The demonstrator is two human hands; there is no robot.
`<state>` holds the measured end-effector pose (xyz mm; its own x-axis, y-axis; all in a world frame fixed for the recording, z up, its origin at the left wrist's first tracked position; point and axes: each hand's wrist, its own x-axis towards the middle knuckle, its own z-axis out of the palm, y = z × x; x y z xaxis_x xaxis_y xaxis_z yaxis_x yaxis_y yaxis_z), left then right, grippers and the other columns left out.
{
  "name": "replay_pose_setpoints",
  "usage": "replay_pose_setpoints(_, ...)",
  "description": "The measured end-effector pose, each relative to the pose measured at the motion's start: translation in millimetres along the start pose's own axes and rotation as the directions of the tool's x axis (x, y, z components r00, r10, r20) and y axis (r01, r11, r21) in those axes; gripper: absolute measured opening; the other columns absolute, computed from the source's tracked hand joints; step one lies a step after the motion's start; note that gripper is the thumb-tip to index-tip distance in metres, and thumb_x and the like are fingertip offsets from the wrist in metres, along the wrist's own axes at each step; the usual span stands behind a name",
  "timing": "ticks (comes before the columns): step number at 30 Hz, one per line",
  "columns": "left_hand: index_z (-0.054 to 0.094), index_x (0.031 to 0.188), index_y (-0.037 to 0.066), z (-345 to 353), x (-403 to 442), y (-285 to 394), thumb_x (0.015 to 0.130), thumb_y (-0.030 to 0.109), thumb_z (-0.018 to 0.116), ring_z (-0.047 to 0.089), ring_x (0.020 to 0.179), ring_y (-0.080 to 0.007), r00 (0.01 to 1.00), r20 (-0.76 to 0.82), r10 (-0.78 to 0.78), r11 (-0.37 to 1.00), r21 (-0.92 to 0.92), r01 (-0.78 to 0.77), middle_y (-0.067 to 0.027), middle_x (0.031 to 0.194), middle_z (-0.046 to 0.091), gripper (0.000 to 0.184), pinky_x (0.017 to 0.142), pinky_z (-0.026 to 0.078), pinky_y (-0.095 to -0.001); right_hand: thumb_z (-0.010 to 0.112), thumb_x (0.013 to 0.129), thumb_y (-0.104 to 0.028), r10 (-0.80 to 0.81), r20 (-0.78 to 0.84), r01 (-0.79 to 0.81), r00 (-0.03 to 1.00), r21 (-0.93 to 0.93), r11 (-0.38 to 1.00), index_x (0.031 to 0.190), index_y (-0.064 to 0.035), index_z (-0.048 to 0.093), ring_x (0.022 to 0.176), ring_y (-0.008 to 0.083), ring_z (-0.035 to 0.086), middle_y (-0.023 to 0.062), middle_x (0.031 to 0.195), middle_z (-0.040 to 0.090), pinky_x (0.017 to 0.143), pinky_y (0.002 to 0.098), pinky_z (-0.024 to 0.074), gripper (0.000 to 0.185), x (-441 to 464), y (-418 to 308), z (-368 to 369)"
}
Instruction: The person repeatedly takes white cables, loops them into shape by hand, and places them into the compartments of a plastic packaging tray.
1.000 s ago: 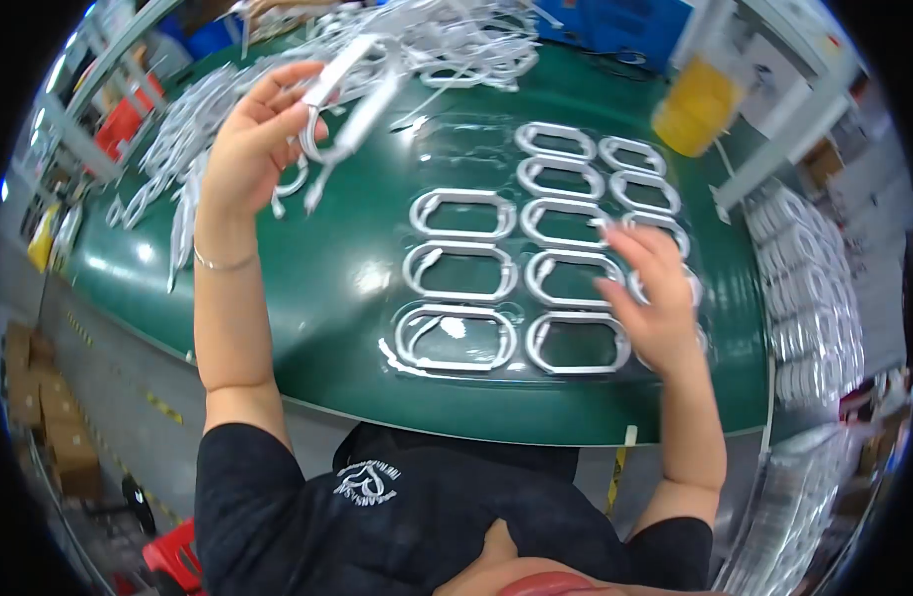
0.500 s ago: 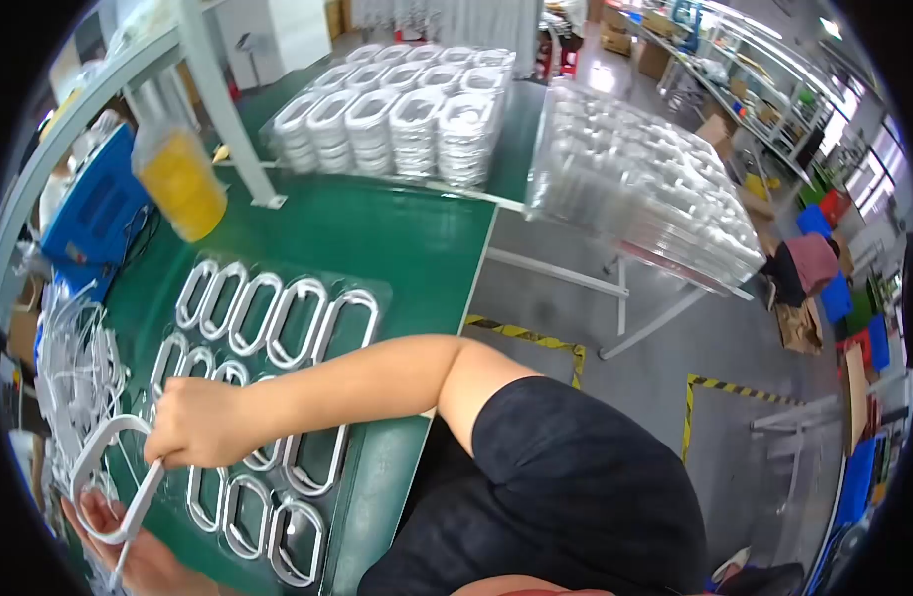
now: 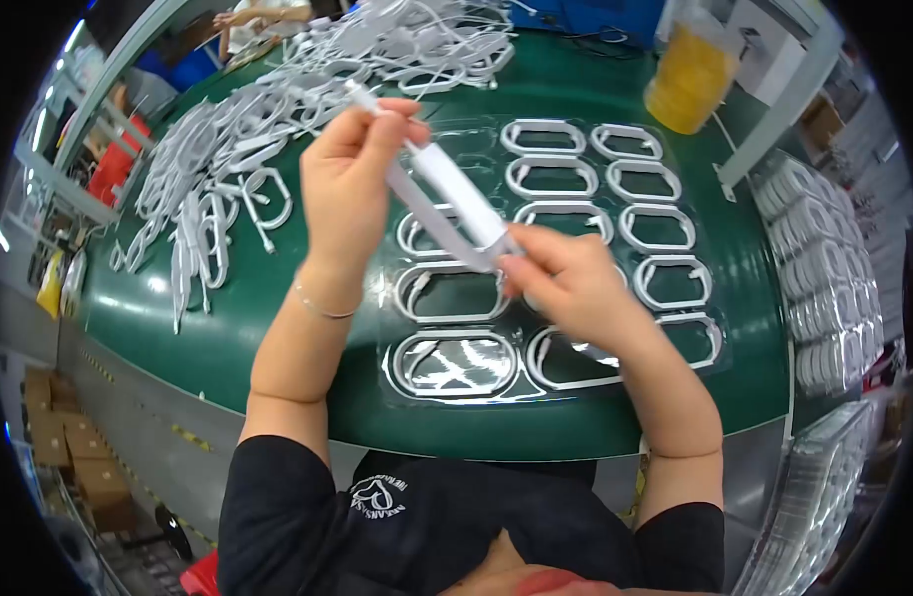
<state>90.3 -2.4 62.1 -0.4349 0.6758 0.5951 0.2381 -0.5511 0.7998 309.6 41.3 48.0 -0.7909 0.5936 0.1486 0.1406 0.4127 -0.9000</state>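
Note:
A flat white cable (image 3: 461,194), coiled into a long loop, is held in the air between my two hands and slants down to the right. My left hand (image 3: 352,169) pinches its upper end, where a connector tip (image 3: 361,96) sticks out past the fingers. At the lower end, my right hand (image 3: 571,283) grips the loop between thumb and fingers. Beneath them lies a clear plastic tray (image 3: 385,382) on the green table. Several white coiled cables (image 3: 456,363) sit in its oval slots. Part of the tray is hidden by the hands and held cable.
A heap of loose white cables (image 3: 248,129) covers the table's far left. A yellow container (image 3: 690,79) stands behind the tray beside a metal post (image 3: 774,109). Stacked trays of coils (image 3: 824,268) are at the right. Another person's arm (image 3: 263,15) shows beyond the heap.
My view has swung left to face the table squarely. The coiled cable, held at the table's left side before, is now above the tray, still between both hands.

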Motion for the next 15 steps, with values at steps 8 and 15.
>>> replay_pose_setpoints(8,0.064,0.096,-0.002,34.5,-29.1,6.8,0.091,0.017,0.060,0.054,0.073,-0.0071,0.982,0.189,0.031,0.998,-0.062,-0.020,-0.0027,0.080,0.062,0.020,0.065,0.042,-0.0201,0.074,0.076,-0.016,-0.311,-0.247,0.249,0.918,-0.252,0.935,0.122,-0.0022,0.056,0.092,0.0231,0.064,0.0146,0.105,0.065,0.082,0.0324,0.0493,0.051,-5.8,8.9,10.9)
replay_pose_setpoints(15,0.060,0.108,0.005,48.3,-36.3,4.9,0.091,0.017,0.059,0.053,0.084,-0.0085,0.932,0.086,-0.351,0.838,-0.416,0.354,-0.0005,0.089,0.060,0.021,0.080,0.038,-0.0239,0.069,0.074,0.003,-0.723,-0.347,0.325,0.598,-0.719,0.614,0.103,0.0007,0.061,0.072,0.0222,0.063,0.0108,0.084,0.065,0.063,0.0313,0.0498,0.030,1.0,26.6,5.6)
